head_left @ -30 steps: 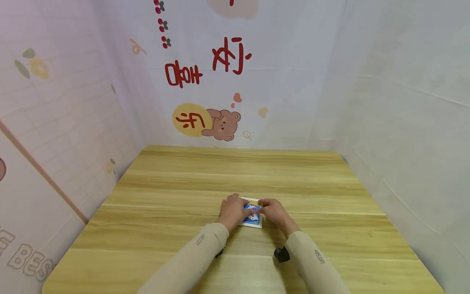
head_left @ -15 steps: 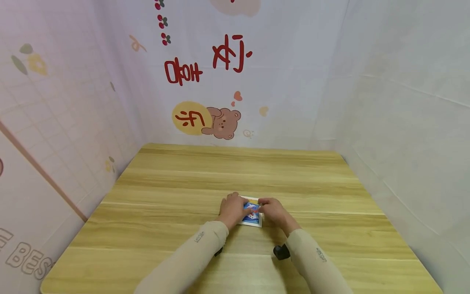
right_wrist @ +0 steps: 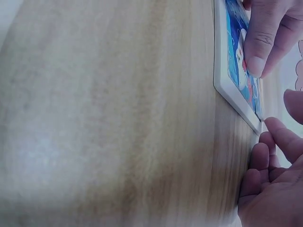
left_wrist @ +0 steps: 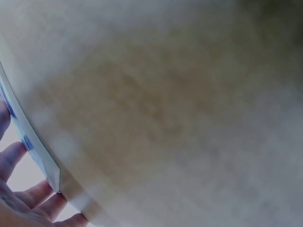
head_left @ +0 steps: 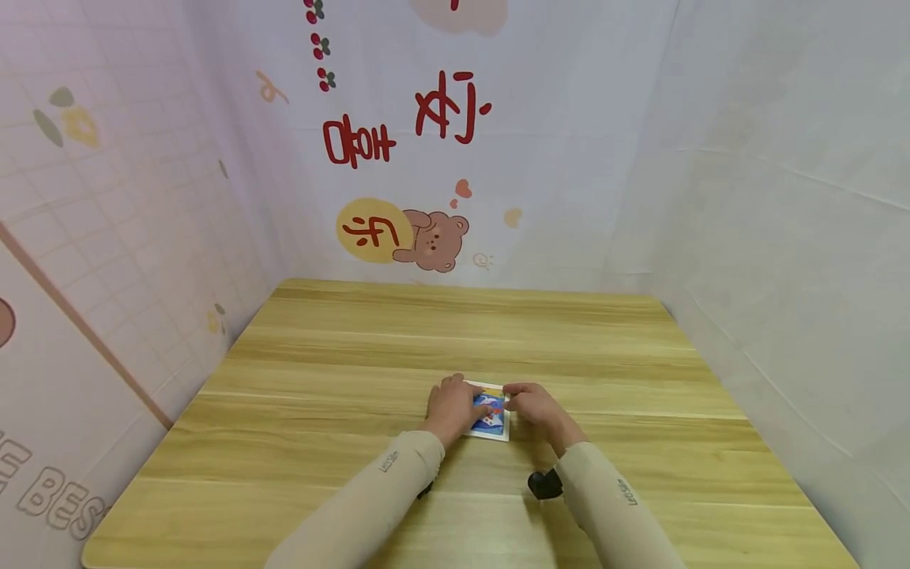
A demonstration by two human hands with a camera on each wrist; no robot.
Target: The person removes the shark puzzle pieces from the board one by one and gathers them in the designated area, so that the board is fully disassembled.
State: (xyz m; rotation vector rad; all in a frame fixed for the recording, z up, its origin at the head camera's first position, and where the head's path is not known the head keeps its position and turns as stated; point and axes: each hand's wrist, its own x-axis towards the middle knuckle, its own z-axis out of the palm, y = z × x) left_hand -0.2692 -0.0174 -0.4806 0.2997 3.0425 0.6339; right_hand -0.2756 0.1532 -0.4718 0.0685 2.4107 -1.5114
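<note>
- Basically, blue-printed, white-edged board (head_left: 490,423) flat on table (head_left: 604,340), just below frame ctr.
- L hand (head_left: 451,409): fingers extended along board's left side, thumb on print.
- R hand (head_left: 535,406): fingers loosely bent, gripping nothing, index tip at right edge.
- Wall lettering (head_left: 53,502), lower left: "BES" legible; sleeve logos (head_left: 388,461) too small.

Pale walls (head_left: 569,158) border a wood-grain table (head_left: 604,356)
</note>
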